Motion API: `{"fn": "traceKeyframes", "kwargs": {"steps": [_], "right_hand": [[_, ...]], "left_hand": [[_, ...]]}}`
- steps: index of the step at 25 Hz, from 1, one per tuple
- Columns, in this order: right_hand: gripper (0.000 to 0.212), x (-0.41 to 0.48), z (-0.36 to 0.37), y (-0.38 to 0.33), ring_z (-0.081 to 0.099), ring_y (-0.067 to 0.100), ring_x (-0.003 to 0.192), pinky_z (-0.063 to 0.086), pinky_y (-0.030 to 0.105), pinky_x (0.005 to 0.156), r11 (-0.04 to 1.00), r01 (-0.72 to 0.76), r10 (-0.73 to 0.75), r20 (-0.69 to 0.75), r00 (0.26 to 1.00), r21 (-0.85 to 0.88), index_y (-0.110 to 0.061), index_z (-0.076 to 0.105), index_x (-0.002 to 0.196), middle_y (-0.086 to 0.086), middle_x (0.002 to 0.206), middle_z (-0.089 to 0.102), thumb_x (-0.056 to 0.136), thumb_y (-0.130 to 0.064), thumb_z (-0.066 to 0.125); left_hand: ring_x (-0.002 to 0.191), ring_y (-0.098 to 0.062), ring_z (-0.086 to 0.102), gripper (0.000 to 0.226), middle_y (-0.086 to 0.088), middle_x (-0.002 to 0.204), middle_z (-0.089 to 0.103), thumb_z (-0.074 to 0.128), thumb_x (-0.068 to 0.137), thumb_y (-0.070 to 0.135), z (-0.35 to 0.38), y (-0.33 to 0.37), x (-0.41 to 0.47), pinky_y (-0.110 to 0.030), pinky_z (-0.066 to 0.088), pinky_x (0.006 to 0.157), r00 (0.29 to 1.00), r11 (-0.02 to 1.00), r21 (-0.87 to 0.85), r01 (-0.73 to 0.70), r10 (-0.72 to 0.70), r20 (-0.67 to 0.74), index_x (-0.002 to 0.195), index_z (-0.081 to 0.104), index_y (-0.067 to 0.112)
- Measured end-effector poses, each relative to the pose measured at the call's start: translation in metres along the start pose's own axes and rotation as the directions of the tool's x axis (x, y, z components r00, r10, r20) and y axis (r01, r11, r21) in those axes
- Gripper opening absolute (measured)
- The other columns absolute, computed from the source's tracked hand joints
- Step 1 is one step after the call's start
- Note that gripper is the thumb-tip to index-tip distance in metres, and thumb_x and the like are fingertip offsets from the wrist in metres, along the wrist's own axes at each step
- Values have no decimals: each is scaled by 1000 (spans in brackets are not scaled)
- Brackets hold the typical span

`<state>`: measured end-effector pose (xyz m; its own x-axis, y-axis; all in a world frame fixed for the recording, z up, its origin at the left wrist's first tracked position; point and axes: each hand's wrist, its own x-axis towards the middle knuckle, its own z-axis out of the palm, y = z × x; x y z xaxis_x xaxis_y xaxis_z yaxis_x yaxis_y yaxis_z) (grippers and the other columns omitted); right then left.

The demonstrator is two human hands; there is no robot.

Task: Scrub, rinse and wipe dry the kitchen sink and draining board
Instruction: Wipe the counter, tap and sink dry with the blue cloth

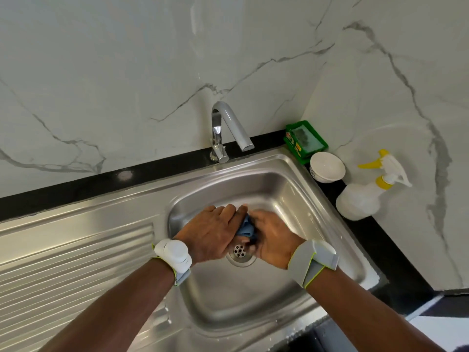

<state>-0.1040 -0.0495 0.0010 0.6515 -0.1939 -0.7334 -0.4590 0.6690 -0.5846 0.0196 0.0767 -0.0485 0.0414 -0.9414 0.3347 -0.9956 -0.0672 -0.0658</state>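
Observation:
A stainless steel sink (284,196) fills the middle of the view, with its ribbed draining board (76,255) to the left. Over the basin, just above the drain (239,251), both hands meet around a bunched blue cloth (245,228). My left hand (210,232) wraps its fingers over the cloth from the left. My right hand (272,237) grips it from the right. Most of the cloth is hidden between the hands. The chrome tap (228,128) stands behind the basin with no water running.
On the black counter at the back right stand a green soap tub (305,141), a white bowl (327,167) and a white spray bottle (365,194) with a yellow trigger. Marble wall panels (127,72) close off the back and right side.

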Motion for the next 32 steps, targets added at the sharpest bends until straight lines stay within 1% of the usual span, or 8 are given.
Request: {"fn": "traceKeyframes", "kwargs": {"steps": [5, 13, 15, 18, 22, 25, 28, 32], "right_hand": [[59, 10, 12, 6, 35, 12, 46, 20, 20, 44, 922, 9, -63, -126, 990, -387, -21, 45, 67, -1, 56, 41, 102, -64, 24], [48, 46, 12, 20, 49, 22, 60, 50, 45, 66, 878, 226, -401, -391, 828, -422, -18, 45, 56, 6, 58, 50, 98, -38, 54], [56, 55, 0, 29, 38, 21, 48, 41, 43, 54, 708, 322, -594, -282, 754, -629, -15, 37, 48, 0, 44, 39, 98, -38, 47], [56, 69, -24, 38, 36, 23, 40, 33, 37, 46, 329, 404, -782, -6, 624, -854, -15, 34, 47, 2, 40, 39, 97, -40, 36], [56, 89, -50, 30, 47, 26, 43, 33, 28, 51, -113, 309, -759, 283, 586, -944, -20, 39, 50, 1, 45, 49, 100, -42, 27], [58, 90, -46, 23, 54, 26, 59, 35, 29, 60, 63, 80, -667, 17, 745, -995, -19, 48, 56, 2, 57, 56, 101, -49, 30], [54, 89, -33, 13, 59, 24, 63, 40, 28, 58, 637, -107, -288, -365, 885, -763, -13, 65, 81, 6, 74, 65, 99, -53, 35], [48, 62, -21, -14, 21, 10, 38, 13, 19, 41, 902, -253, 216, -143, 966, -350, -23, 39, 56, -2, 51, 34, 95, -50, 36]], "left_hand": [[58, -18, 56, 43, -4, 82, 60, 43, 100, 47, -1, -21, 13, -30, 51, 57, 987, 991, -89, -103, 91, -134, 94, 69, 13], [51, -31, 54, 38, -9, 64, 60, 43, 102, 18, 32, 26, 8, -33, 37, 48, 889, 883, -293, 366, -425, -172, 73, 66, 7], [59, -37, 56, 44, -12, 60, 57, 36, 96, 33, 29, 47, 15, -38, 41, 55, 645, 463, -554, 692, -741, 187, 62, 55, 13], [63, -31, 53, 46, -8, 58, 54, 34, 98, 35, 32, 71, 27, -47, 47, 61, 303, -201, -625, 754, -739, 603, 57, 47, 17], [43, -19, 39, 51, 2, 49, 46, 29, 105, 35, 38, 71, 37, -26, 30, 47, 149, -641, -413, 647, -425, 893, 63, 50, 16], [79, -33, 62, 46, -7, 80, 67, 32, 105, 42, 50, 60, 30, -40, 48, 73, 306, -187, -522, 832, -632, 713, 82, 64, 18], [117, -19, 58, 39, -2, 138, 52, 39, 108, 32, 45, 49, 12, -35, 50, 95, 709, 415, -606, 679, -585, 394, 146, 43, 25], [108, -27, 56, 65, -12, 133, 52, 36, 107, 44, 33, 35, -6, -42, 50, 88, 925, 858, -347, 379, -338, 176, 161, 26, 8]]}}
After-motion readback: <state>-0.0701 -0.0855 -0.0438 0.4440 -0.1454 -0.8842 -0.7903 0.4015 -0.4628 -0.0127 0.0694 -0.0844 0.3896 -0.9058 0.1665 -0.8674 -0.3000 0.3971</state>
